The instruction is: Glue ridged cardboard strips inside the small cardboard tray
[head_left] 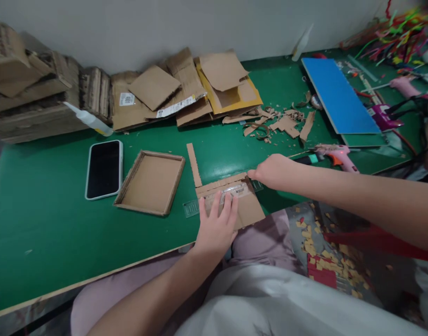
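My left hand lies with fingers spread on a clear plastic ruler and a flat cardboard piece at the table's front edge. The ruler crosses the cardboard and sticks out on both sides. My right hand is closed at the far right corner of that cardboard; what its fingers hold is hidden. A narrow cardboard strip lies beyond the piece's left corner. To the left rests a shallow cardboard tray with raised edges.
A phone lies at left. Along the wall are stacked cardboard, a glue bottle and scraps. A blue board and a pink glue gun are at right. Cardboard bits litter the floor.
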Available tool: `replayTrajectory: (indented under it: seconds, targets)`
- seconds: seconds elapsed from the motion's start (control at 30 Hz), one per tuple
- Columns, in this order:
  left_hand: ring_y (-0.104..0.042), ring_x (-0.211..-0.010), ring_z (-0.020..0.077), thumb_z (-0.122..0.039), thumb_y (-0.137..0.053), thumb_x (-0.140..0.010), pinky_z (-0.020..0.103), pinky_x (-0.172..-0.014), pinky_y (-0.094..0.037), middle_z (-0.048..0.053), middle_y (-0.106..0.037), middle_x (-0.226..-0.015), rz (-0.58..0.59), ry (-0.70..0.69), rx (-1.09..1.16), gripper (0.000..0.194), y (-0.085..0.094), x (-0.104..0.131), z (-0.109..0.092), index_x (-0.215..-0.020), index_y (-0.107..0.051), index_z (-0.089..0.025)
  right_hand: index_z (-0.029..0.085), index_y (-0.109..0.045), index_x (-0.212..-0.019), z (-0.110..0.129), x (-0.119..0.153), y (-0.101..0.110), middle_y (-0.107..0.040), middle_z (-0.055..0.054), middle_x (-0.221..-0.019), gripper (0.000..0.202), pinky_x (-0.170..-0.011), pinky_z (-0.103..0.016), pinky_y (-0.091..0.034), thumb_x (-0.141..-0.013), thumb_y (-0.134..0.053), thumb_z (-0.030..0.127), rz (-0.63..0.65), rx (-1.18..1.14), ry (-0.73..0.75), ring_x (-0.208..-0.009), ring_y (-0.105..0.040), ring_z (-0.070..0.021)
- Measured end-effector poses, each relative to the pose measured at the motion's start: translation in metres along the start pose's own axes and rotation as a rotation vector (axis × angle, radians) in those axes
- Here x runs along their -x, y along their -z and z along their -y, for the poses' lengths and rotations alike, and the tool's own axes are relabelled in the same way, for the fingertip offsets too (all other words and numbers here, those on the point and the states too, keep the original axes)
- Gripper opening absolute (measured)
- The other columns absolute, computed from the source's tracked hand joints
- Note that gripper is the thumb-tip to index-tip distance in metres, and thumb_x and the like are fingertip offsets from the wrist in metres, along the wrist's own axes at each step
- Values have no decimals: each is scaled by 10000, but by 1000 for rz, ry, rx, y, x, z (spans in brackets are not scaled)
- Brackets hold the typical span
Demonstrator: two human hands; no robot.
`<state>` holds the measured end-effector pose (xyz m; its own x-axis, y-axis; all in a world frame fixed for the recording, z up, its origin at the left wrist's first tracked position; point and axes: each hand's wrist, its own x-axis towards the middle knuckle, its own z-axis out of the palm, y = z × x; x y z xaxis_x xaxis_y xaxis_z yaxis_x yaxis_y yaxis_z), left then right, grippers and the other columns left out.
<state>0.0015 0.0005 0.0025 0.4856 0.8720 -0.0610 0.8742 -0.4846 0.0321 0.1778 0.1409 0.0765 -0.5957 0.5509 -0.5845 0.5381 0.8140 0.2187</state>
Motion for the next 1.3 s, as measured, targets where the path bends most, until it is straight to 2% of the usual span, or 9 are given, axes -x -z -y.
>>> replayTrajectory:
  seconds: [0.2,0.4,0.87,1.03,1.2,1.3]
  targets:
    - [-215,-1336,335,-492,-457,-814,658,-1024,-164,114,-296,-1447,-6,4,-16,733,1,0,0,-1416,-203,-160,175,-566,-976,-14,2,-3,-656,-97,-700,204,-502,-242,-290,-838,-418,148,-67,46,40,-621,-614,-194]
    - [-208,-1337,335,-497,-477,-802,662,-1019,-172,111,-301,-1446,-1,2,-19,755,1,0,0,-1417,-197,-160,180,-561,-944,-20,7,-6,-653,-88,-693,197,-496,-246,-303,-891,-377,228,-62,52,43,-573,-595,-189]
    - [-210,-1336,341,-483,-448,-819,664,-1017,-174,116,-302,-1445,-9,2,-18,718,0,-1,0,-1414,-210,-159,188,-566,-990,-17,2,-15,-650,-89,-694,224,-503,-254,-304,-842,-399,169,-72,9,-2,-580,-603,-199]
    - [-196,-1342,341,-490,-445,-817,656,-1025,-164,118,-299,-1446,-10,2,-30,716,1,0,0,-1413,-220,-163,178,-565,-997,-11,2,-26,-660,-113,-714,256,-509,-252,-319,-888,-348,260,-104,-45,-48,-603,-617,-205]
    - [-208,-1339,329,-494,-432,-826,650,-1025,-173,107,-297,-1448,-21,5,-29,707,2,1,0,-1412,-218,-161,169,-551,-988,-8,9,-25,-665,-116,-732,219,-526,-237,-324,-850,-381,163,-124,-29,-40,-615,-621,-189]
    - [-211,-1337,331,-493,-438,-824,650,-1026,-172,113,-301,-1446,-26,5,-26,718,2,1,0,-1415,-208,-156,175,-550,-975,-10,11,-22,-666,-111,-748,214,-520,-242,-322,-863,-368,182,-147,5,-35,-609,-616,-188]
